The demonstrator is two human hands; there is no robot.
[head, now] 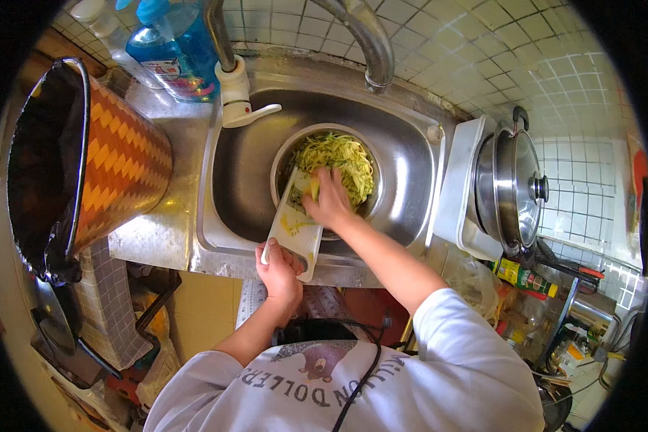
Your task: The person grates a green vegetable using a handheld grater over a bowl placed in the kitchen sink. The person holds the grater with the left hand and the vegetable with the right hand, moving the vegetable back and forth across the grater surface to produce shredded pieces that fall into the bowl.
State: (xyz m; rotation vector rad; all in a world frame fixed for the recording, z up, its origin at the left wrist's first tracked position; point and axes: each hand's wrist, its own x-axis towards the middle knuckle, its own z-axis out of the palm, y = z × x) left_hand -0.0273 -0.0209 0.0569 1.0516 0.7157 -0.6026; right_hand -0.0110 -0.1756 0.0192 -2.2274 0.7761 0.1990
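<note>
My left hand (279, 272) grips the handle end of a white plastic grater (290, 231) near the sink's front edge. The grater slants away from me, its far end resting in a metal bowl (379, 186). Pale shreds stick to its surface. My right hand (330, 201) presses a yellow-green piece of vegetable (314, 186) against the grater; the fingers hide most of the piece. A heap of green-and-yellow vegetable shreds (353, 162) fills much of the bowl, which sits inside the stainless steel sink (243, 178).
The tap spout (378, 59) reaches over the sink's back; its white lever (256, 113) is at left. A woven-pattern bin (124, 167) with a black liner and a blue detergent bottle (178, 59) stand left. A lidded steel pot (510, 189) leans by a white basin (459, 189) at right.
</note>
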